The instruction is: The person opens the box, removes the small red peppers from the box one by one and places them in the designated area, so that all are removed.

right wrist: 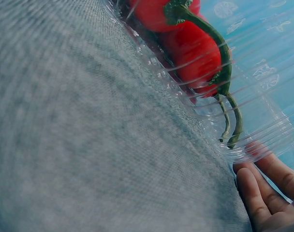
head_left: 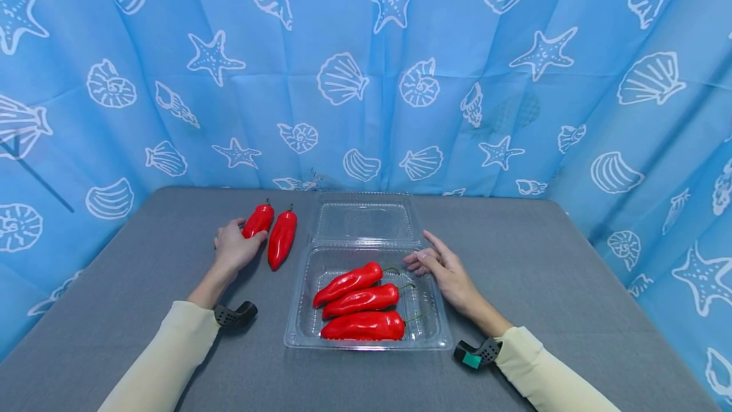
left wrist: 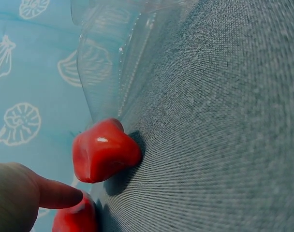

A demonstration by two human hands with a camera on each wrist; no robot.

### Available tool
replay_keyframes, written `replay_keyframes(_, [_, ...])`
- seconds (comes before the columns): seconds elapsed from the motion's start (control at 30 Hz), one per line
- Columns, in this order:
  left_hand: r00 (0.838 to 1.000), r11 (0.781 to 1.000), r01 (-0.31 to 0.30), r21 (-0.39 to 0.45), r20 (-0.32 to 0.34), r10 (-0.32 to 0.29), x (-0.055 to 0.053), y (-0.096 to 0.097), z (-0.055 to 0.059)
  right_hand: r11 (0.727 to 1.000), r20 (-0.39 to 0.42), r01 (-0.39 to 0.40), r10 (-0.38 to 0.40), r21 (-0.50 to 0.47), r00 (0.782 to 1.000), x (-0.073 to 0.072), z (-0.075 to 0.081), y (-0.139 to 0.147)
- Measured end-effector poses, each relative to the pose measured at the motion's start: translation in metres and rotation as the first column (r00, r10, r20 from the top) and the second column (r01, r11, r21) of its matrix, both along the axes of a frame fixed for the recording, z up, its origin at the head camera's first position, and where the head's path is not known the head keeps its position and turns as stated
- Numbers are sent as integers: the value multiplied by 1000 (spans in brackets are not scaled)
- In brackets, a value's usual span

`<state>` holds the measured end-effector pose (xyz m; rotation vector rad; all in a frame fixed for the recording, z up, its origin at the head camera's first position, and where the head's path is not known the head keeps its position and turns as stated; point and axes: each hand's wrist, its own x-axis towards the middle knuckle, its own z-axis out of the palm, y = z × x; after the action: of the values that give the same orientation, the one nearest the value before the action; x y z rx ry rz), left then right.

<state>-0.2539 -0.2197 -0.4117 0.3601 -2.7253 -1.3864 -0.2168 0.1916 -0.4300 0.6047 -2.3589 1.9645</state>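
Two red peppers lie on the cloth left of a clear plastic clamshell box (head_left: 294, 310). Around the left one, a red pepper (head_left: 258, 220), my left hand (head_left: 236, 245) has its thumb on the near side and its fingers on the far left; the left wrist view shows the thumb (left wrist: 60, 194) against it. Just right of that hand lies the other red pepper (head_left: 282, 240). Three red peppers (head_left: 361, 301) with green stems (right wrist: 224, 53) sit side by side in the box. At the box's right rim, my right hand (head_left: 443, 269) rests with relaxed fingers, its index finger stretched out.
The box's lid (head_left: 366, 221) lies folded back behind its base. Grey cloth (head_left: 532, 259) covers the table, and a blue curtain (head_left: 366, 113) with white shell prints hangs along its back and sides.
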Motion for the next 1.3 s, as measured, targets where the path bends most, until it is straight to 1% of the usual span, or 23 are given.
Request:
replay_keyframes(0.2, [1000,1000,3,3,4,-3,0,-1,0,1000,-7,-4,4,-2,1000,0,0,0])
replay_keyframes(0.37, [1000,1000,-2,8,7,2,1,-2,6,1000,-9,-3,3,0,1000,0,0,0])
replay_keyframes(0.53, [999,999,-32,3,-26,32,3,0,16,1000,2,9,-9,7,1000,-1,0,0])
replay_keyframes(0.67, [996,999,-54,-6,-66,53,8,5,28,1000,-2,17,-17,10,1000,-1,0,-1])
replay_keyframes(0.73, [995,998,-55,-14,-85,54,10,10,36,1000,-8,19,-19,7,1000,-1,1,-1])
replay_keyframes(0.83, [993,1000,-27,-12,-119,25,15,19,48,1000,-16,22,-22,6,1000,-1,1,-1])
replay_keyframes(0.9, [989,1000,13,-1,-147,-13,20,26,55,1000,-15,23,-23,5,1000,0,1,-2])
replay_keyframes(0.97, [982,998,65,9,-177,-63,26,33,60,1000,-14,23,-23,4,1000,0,1,-1])
replay_keyframes(1.03, [971,992,123,14,-207,-118,31,41,65,1000,-14,23,-23,4,1000,1,1,-1])
replay_keyframes(1.07, [962,987,161,13,-227,-154,34,45,67,1000,-15,24,-24,4,1000,1,2,-1])
replay_keyframes(1.13, [936,970,244,4,-263,-234,38,53,70,1000,-19,26,-26,3,999,1,2,-1])
replay_keyframes(1.2, [903,944,330,-9,-289,-318,43,60,71,1000,-17,28,-28,5,999,1,2,-1])
replay_keyframes(1.3, [841,887,461,-17,-313,-442,51,71,73,1000,-14,28,-28,3,1000,0,2,-1])
